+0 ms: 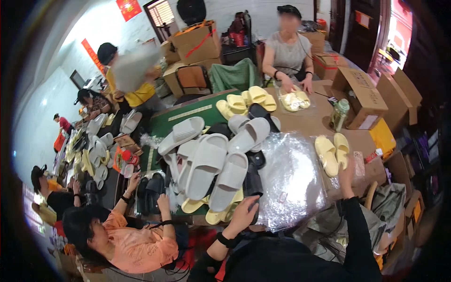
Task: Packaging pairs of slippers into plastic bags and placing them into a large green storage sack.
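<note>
My left hand (pixel 242 217) is closed around the lower end of a black slipper (pixel 252 182) at the table's near edge, beside a heap of slippers. Grey slippers (pixel 206 164) lie on top of that heap, with pale yellow slippers (pixel 224 212) under them. On the right, my right hand (pixel 346 178) is at the heel of a yellow slipper (pixel 342 148), its fingers against the side and partly hidden. A second yellow slipper (pixel 326 155) lies alongside it. Between my hands spreads a stack of clear plastic bags (pixel 291 181).
Across the table a person (pixel 289 51) handles yellow slippers in a clear bag (pixel 297 101). At my left sits a person in an orange shirt (pixel 136 244) near black slippers (pixel 151 190). A green bottle (pixel 339 115) and an open cardboard box (pixel 361 96) stand at right.
</note>
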A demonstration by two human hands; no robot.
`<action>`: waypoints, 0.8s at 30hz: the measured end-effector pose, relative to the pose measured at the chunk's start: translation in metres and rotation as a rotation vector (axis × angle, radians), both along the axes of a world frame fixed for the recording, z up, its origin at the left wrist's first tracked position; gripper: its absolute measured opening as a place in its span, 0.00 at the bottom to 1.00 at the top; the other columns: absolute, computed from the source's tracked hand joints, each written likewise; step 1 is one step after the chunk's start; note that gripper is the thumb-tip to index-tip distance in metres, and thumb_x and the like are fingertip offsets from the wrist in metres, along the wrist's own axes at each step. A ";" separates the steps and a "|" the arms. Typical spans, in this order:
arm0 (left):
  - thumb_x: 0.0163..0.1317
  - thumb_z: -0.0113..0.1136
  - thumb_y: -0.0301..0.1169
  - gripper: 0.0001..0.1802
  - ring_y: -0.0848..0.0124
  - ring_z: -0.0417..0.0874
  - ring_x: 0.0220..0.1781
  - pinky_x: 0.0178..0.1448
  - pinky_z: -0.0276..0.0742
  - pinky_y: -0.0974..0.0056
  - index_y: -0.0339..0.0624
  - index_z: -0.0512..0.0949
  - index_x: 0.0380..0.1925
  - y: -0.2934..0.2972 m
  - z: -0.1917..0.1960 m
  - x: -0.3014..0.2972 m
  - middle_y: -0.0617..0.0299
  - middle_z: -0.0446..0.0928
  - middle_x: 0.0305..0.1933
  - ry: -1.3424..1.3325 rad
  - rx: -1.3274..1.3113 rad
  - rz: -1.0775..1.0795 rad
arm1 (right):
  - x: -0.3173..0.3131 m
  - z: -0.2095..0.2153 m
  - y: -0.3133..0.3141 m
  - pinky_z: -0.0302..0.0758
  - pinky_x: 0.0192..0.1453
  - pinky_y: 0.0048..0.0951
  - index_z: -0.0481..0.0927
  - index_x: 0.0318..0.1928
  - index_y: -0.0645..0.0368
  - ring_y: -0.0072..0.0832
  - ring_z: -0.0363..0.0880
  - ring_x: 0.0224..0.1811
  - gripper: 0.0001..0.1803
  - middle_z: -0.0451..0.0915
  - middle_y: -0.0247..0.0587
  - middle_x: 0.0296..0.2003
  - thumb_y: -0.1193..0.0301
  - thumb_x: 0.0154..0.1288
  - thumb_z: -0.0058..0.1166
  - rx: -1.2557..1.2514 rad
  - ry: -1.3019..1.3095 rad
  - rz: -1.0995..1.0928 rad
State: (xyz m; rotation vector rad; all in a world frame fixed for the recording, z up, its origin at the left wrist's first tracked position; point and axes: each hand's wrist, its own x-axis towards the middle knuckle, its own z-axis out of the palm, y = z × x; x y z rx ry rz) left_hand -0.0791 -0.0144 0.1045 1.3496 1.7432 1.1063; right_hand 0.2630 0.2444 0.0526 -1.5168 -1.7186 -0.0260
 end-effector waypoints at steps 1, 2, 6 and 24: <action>0.60 0.53 0.27 0.16 0.57 0.76 0.48 0.51 0.71 0.63 0.38 0.73 0.49 -0.002 0.002 -0.006 0.52 0.75 0.45 0.042 0.105 0.093 | -0.015 -0.008 -0.005 0.60 0.61 0.41 0.67 0.56 0.57 0.45 0.65 0.57 0.24 0.68 0.50 0.54 0.77 0.56 0.50 -0.102 0.105 0.329; 0.59 0.54 0.27 0.17 0.53 0.72 0.53 0.57 0.66 0.58 0.37 0.72 0.49 -0.006 0.001 -0.016 0.51 0.74 0.48 0.158 0.154 0.172 | -0.043 -0.014 -0.016 0.65 0.56 0.38 0.69 0.53 0.59 0.42 0.69 0.51 0.21 0.71 0.48 0.50 0.76 0.57 0.51 -0.273 0.205 0.425; 0.57 0.57 0.30 0.25 0.49 0.63 0.62 0.64 0.57 0.53 0.39 0.67 0.56 -0.014 -0.006 -0.050 0.46 0.65 0.59 0.459 0.243 0.519 | -0.155 -0.005 -0.083 0.74 0.41 0.25 0.75 0.45 0.63 0.25 0.77 0.36 0.12 0.78 0.39 0.36 0.72 0.61 0.52 -0.783 0.389 0.856; 0.57 0.59 0.27 0.23 0.58 0.76 0.46 0.49 0.73 0.59 0.29 0.65 0.50 -0.051 -0.096 -0.154 0.48 0.74 0.46 -0.154 0.073 0.758 | -0.335 -0.045 -0.187 0.60 0.20 0.24 0.75 0.27 0.55 0.19 0.66 0.17 0.08 0.71 0.28 0.19 0.66 0.58 0.59 -1.740 1.090 0.726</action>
